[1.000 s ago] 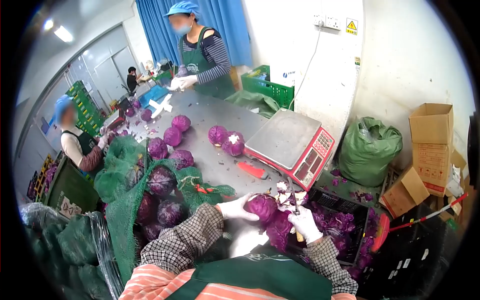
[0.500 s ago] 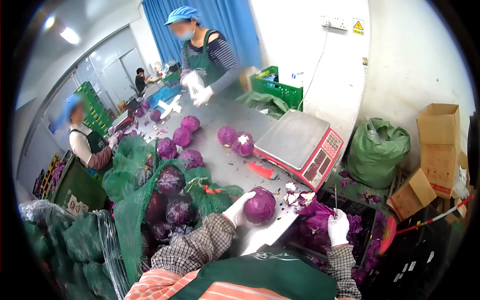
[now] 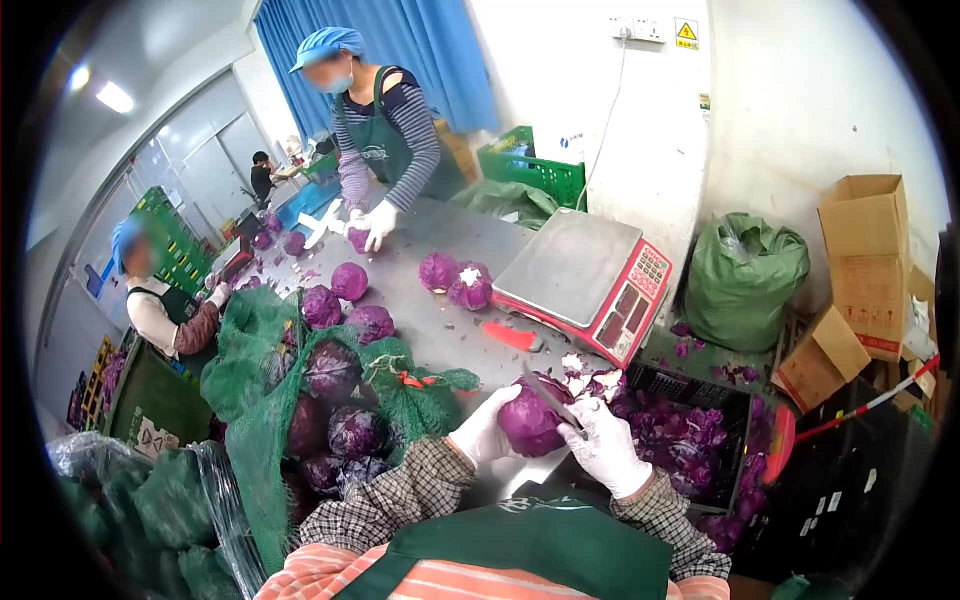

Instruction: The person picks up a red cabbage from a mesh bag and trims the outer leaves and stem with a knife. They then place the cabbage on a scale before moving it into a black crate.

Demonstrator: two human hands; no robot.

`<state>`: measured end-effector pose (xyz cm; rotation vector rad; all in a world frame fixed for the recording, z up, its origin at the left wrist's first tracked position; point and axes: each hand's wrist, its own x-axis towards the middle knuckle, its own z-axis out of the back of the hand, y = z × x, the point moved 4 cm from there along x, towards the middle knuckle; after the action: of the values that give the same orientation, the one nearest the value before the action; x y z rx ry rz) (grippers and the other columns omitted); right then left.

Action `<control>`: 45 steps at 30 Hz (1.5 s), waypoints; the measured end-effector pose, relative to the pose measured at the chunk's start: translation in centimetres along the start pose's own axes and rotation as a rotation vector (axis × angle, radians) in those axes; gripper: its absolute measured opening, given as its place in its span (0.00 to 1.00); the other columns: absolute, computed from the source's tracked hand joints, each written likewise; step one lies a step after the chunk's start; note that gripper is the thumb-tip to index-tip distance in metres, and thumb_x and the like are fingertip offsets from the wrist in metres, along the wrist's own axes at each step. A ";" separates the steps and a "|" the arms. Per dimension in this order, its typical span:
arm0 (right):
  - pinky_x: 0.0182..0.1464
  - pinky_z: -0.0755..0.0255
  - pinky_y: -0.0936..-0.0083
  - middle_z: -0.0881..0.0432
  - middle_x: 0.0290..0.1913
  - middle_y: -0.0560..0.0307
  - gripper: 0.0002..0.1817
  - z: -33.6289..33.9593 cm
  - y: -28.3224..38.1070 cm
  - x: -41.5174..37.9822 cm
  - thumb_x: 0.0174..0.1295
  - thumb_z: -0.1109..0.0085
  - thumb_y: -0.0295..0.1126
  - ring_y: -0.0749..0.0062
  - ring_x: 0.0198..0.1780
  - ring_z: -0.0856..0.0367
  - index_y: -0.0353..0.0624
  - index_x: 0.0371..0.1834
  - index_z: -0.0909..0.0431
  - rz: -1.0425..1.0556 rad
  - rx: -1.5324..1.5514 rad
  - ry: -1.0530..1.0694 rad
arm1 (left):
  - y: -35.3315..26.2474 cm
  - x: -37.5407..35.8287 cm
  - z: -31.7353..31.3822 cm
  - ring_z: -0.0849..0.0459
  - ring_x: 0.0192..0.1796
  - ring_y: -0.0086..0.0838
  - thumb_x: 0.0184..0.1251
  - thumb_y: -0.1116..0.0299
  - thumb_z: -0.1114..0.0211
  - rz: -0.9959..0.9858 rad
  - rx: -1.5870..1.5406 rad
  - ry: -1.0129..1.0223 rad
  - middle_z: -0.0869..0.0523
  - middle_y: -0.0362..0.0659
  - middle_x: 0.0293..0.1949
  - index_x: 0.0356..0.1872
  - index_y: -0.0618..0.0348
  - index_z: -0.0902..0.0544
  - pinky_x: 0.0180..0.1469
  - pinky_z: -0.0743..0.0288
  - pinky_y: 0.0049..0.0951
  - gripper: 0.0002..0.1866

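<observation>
My left hand [image 3: 484, 428], in a white glove, is closed round the left side of a red cabbage [image 3: 529, 424] at the near edge of the metal table. My gloved right hand [image 3: 607, 446] grips a knife [image 3: 549, 396], whose blade lies across the cabbage's upper right side. The knife's handle is hidden in my fingers. Trimmed white and purple pieces [image 3: 590, 380] lie just beyond the cabbage. Below and right of them, a black crate [image 3: 742, 462] holds loose purple leaves.
A red-framed scale [image 3: 575, 268] and a red-handled tool [image 3: 512, 336] occupy the metal table [image 3: 425, 340]. Whole cabbages in a green net sack [image 3: 255, 410] stand at left. Across the table, a co-worker's gloved hands [image 3: 375, 226] hold a cabbage. A green bag [image 3: 745, 285] stands at right.
My right hand has moved left from above the crate and brought the knife to the cabbage. The leaves it held are gone from it. Across the table, the co-worker has grasped a cabbage.
</observation>
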<state>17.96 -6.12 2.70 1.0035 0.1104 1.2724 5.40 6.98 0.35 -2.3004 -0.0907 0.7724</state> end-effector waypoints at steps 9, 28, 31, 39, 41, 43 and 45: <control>0.39 0.26 0.72 0.23 0.33 0.51 0.04 5.1 -6.2 0.2 0.61 0.42 0.21 0.65 0.33 0.22 0.37 0.38 0.24 -0.264 -0.119 -0.481 | 0.4 -0.1 0.6 0.22 0.63 0.43 0.65 0.47 0.42 -0.027 -0.086 0.127 0.25 0.48 0.64 0.69 0.53 0.34 0.61 0.26 0.49 0.34; 0.26 0.28 0.86 0.24 0.35 0.63 0.17 -0.3 -0.4 0.3 0.60 0.33 0.27 0.86 0.28 0.26 0.38 0.51 0.25 -0.436 0.730 -0.132 | -0.4 -0.1 -0.7 0.30 0.67 0.36 0.52 0.69 0.24 -0.831 0.374 -0.148 0.32 0.50 0.66 0.72 0.64 0.46 0.69 0.34 0.38 0.48; 0.24 0.28 0.87 0.24 0.35 0.63 0.17 -0.5 -0.8 0.2 0.61 0.34 0.27 0.86 0.27 0.24 0.39 0.51 0.26 -0.454 0.797 -0.104 | -0.3 -0.2 -0.7 0.30 0.67 0.37 0.52 0.69 0.24 -0.849 0.396 -0.185 0.31 0.50 0.65 0.72 0.64 0.45 0.69 0.34 0.38 0.48; 0.31 0.26 0.84 0.23 0.39 0.60 0.13 0.9 -0.4 0.5 0.60 0.35 0.24 0.83 0.33 0.22 0.37 0.47 0.24 -0.363 0.652 -0.028 | -0.6 -0.4 -1.2 0.30 0.67 0.36 0.51 0.69 0.23 -0.877 0.371 -0.139 0.31 0.50 0.66 0.72 0.64 0.45 0.70 0.35 0.38 0.49; 0.36 0.25 0.83 0.23 0.42 0.57 0.12 1.0 0.4 0.4 0.59 0.35 0.23 0.80 0.37 0.22 0.36 0.46 0.22 -0.079 0.485 -0.222 | -0.6 -0.4 -1.2 0.30 0.67 0.36 0.51 0.69 0.23 -0.875 0.370 -0.133 0.31 0.50 0.66 0.72 0.64 0.45 0.70 0.35 0.38 0.49; 0.40 0.26 0.80 0.24 0.43 0.56 0.12 2.1 1.6 1.0 0.59 0.34 0.24 0.77 0.39 0.23 0.38 0.45 0.22 -0.043 0.449 -0.266 | -0.5 -0.4 -1.0 0.30 0.68 0.36 0.51 0.69 0.23 -0.882 0.373 -0.113 0.31 0.50 0.66 0.72 0.64 0.45 0.70 0.35 0.38 0.49; 0.48 0.28 0.75 0.25 0.43 0.54 0.15 2.4 2.2 1.0 0.58 0.34 0.24 0.70 0.42 0.24 0.39 0.48 0.21 -0.037 0.413 -0.248 | -0.4 -0.5 -1.3 0.30 0.68 0.36 0.51 0.69 0.24 -0.877 0.374 -0.105 0.31 0.50 0.66 0.72 0.64 0.45 0.70 0.35 0.38 0.49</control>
<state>18.09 -6.76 6.04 1.5000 0.2046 1.1025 5.72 6.41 1.64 -1.6158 -0.8586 0.3911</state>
